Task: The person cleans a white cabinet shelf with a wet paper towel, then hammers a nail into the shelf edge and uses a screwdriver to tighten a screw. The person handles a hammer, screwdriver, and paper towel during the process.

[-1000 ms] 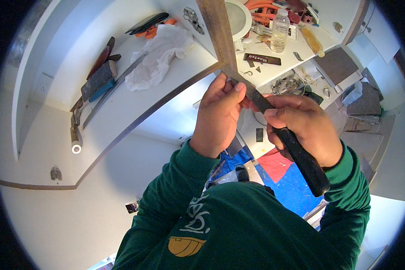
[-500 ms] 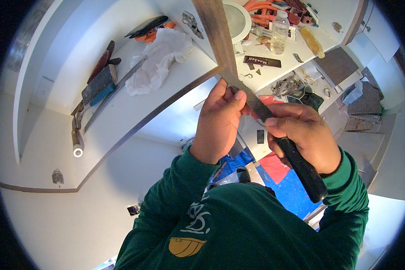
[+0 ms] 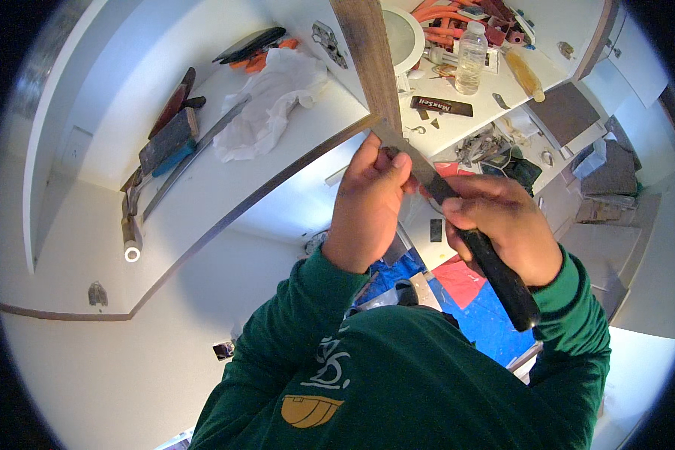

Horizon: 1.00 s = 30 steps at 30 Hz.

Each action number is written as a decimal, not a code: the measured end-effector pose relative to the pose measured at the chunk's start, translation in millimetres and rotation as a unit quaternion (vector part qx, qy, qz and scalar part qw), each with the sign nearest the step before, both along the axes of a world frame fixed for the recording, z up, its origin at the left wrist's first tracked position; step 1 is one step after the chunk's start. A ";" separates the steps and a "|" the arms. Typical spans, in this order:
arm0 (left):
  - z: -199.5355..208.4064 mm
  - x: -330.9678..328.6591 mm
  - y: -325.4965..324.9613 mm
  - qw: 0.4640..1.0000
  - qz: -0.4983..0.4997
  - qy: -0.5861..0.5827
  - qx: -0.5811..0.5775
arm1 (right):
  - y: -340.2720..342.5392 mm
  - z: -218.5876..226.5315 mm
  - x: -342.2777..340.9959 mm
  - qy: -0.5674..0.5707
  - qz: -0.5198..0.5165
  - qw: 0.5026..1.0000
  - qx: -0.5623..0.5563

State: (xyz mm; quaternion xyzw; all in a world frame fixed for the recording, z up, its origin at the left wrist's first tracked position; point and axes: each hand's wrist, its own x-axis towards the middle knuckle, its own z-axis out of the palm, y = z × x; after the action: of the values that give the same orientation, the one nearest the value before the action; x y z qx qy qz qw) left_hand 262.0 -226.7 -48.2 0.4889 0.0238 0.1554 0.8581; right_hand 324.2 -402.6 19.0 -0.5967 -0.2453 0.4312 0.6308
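Note:
A flat file [image 3: 432, 178] with a long black handle runs slantwise across the middle of the view, its dark metal blade reaching up to the left. My right hand [image 3: 508, 225] is closed round it where blade and handle meet. My left hand [image 3: 369, 206] pinches the blade near its far end, thumb on top. The blade's tip lies at the corner where the brown edge strip [image 3: 277, 180] of a white shelf meets an upright brown-edged panel [image 3: 371, 60]. Whether the tip presses on the strip I cannot tell.
On the left shelf lie crumpled white paper [image 3: 270, 109], a dark block [image 3: 169, 142] and a metal tube [image 3: 131, 244]. Beyond the upright, a clear bottle [image 3: 470, 60], orange tubing [image 3: 439, 15] and a round white lamp [image 3: 403, 41] crowd another shelf. Blue sheeting [image 3: 495, 315] covers the floor.
Both hands keep their hold on the file, which has shifted very slightly. The surroundings sit a little further right and lower in the view.

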 end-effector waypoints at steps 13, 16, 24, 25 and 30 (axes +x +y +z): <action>3.0 -1.3 -0.8 1.000 0.010 0.015 -0.022 | 2.4 -3.2 -0.4 0.029 0.003 1.000 -0.010; 10.8 5.3 1.6 0.995 0.025 0.004 -0.092 | 19.0 -23.2 8.0 -0.135 0.009 0.989 0.066; -9.3 -11.1 10.3 0.997 0.065 0.027 0.043 | 22.6 -22.6 -0.8 -0.004 0.017 1.000 0.023; -11.1 -12.5 5.8 0.997 0.062 0.027 0.042 | 15.2 -21.7 -2.7 0.014 0.009 0.999 0.035; -2.5 -3.4 -5.6 0.999 -0.023 -0.007 -0.046 | -3.6 -5.8 -2.8 0.053 -0.025 0.998 -0.011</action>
State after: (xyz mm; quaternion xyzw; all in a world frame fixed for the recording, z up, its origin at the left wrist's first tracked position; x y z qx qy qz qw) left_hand 258.6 -232.3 -50.8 0.4486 0.0138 0.1377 0.8830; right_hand 321.4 -406.3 13.2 -0.5856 -0.1921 0.4488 0.6471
